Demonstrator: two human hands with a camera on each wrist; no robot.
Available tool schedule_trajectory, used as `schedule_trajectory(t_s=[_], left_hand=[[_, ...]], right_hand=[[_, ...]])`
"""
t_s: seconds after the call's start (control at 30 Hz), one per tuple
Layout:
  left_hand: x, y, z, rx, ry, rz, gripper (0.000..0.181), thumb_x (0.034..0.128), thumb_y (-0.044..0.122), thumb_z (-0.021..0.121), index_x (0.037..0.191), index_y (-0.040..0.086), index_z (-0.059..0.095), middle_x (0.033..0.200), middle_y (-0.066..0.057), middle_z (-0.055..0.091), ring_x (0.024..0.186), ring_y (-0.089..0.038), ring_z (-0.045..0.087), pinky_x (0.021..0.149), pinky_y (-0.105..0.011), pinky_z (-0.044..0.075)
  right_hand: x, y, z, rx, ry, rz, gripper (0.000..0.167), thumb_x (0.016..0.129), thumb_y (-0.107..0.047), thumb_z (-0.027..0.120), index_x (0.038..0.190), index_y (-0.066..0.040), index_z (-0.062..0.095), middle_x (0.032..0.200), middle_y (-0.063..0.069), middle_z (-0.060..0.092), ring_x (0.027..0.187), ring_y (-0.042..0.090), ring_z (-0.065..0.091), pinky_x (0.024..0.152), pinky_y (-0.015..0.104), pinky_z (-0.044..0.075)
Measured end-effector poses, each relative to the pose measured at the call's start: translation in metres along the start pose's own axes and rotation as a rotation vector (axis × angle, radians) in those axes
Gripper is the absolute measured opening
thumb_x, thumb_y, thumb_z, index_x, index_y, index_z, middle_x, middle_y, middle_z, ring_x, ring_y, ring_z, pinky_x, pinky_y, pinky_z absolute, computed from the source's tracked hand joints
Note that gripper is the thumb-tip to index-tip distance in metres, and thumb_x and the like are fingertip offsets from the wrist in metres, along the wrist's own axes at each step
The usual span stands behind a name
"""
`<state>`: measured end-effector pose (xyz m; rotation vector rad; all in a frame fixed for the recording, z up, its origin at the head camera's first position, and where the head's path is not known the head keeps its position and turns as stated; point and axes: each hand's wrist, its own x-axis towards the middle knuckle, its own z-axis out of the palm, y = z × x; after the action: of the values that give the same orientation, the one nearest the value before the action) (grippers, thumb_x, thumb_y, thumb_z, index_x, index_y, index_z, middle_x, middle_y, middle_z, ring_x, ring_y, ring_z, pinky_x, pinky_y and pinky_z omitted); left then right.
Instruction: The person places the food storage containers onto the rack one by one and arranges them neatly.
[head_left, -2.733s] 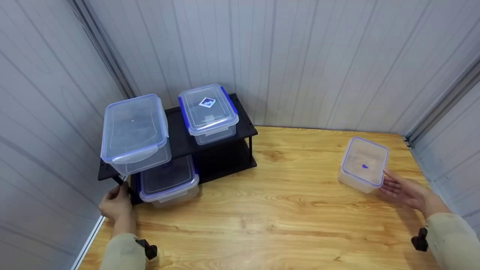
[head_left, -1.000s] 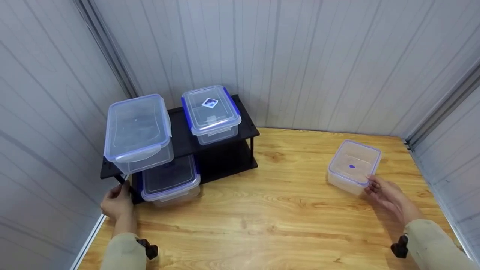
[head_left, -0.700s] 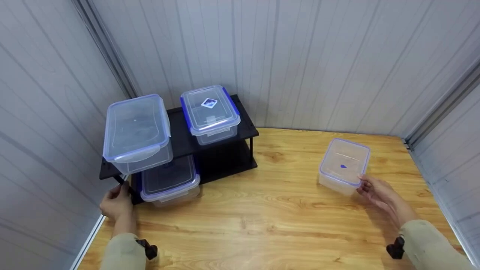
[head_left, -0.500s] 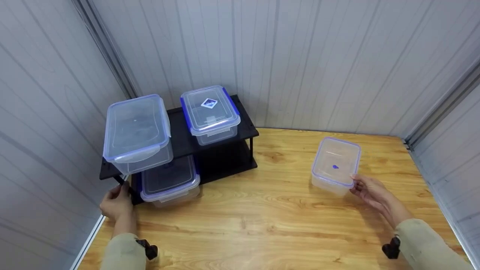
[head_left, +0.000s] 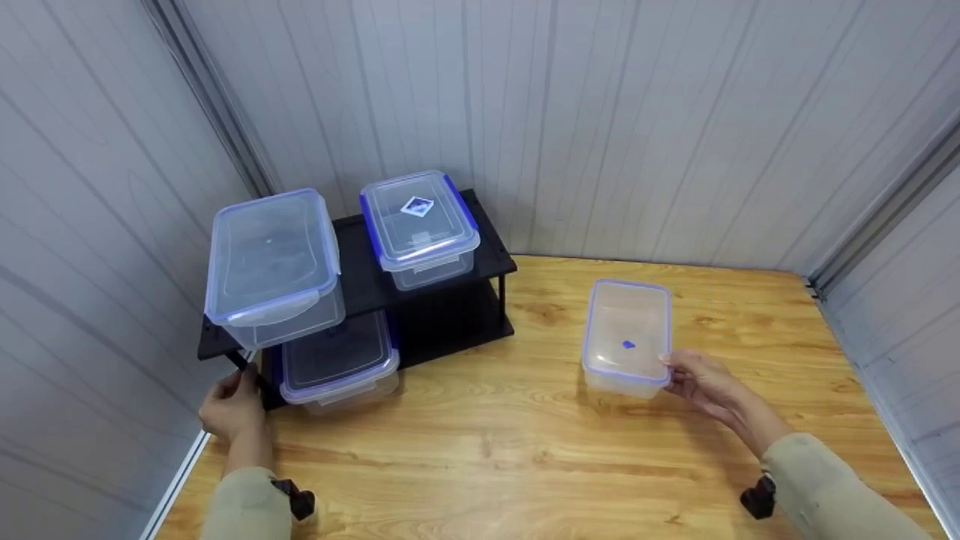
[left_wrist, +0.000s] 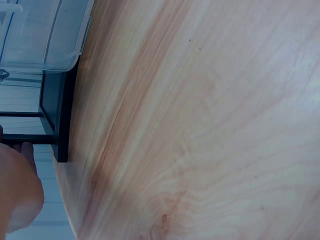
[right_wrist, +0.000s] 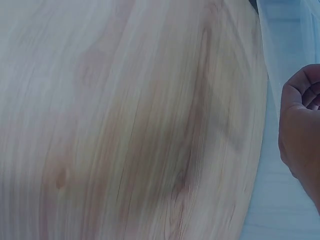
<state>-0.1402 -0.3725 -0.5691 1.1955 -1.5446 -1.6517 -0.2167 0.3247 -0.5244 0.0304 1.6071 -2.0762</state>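
Note:
My right hand (head_left: 709,386) grips the near right corner of a clear plastic food container (head_left: 626,330) with a blue rim and a small blue mark. A shadow on the table in the right wrist view suggests that the container is raised; its gap from the wood is hard to judge. At the left, my left hand (head_left: 234,411) holds the front left post of a black two-tier rack (head_left: 358,266). In the left wrist view, fingers wrap the thin black post (left_wrist: 30,139); part of this hand is cut off by the frame edge.
On the rack's top tier stand a large lidded container (head_left: 274,255) and a smaller one with blue side clips (head_left: 420,217). Another lidded container (head_left: 337,360) sits on the lower tier, left side, jutting out in front. Panelled walls (head_left: 585,127) enclose the wooden table (head_left: 487,450).
My right hand, first beside the container at the far right, has taken hold of its corner and carried it left, turning it slightly. The left hand stays on the post.

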Motion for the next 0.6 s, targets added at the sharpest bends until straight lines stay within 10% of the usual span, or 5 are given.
schedule_trajectory(t_s=[0.37, 0.6], left_hand=[[0.000, 0.001, -0.003, 0.054, -0.006, -0.005, 0.024, 0.0921, 0.035, 0.086, 0.100, 0.016, 0.074, 0.065, 0.030, 0.062, 0.072, 0.002, 0.062, 0.064, -0.010, 0.052], [0.000, 0.002, -0.003, 0.023, -0.008, -0.009, 0.023, 0.0923, 0.031, 0.086, 0.102, 0.013, 0.075, 0.067, 0.028, 0.063, 0.077, -0.001, 0.063, 0.067, -0.010, 0.053]], right_hand=[[0.021, 0.015, 0.049, -0.052, -0.192, 0.007, 0.025, 0.108, -0.003, 0.051, 0.106, -0.011, 0.074, 0.100, 0.003, 0.080, 0.093, 0.012, 0.075, 0.086, 0.027, 0.062], [0.035, 0.022, 0.081, -0.086, -0.155, 0.055, 0.013, 0.103, -0.007, 0.062, 0.115, -0.007, 0.068, 0.103, 0.005, 0.080, 0.094, 0.014, 0.076, 0.086, 0.028, 0.063]])
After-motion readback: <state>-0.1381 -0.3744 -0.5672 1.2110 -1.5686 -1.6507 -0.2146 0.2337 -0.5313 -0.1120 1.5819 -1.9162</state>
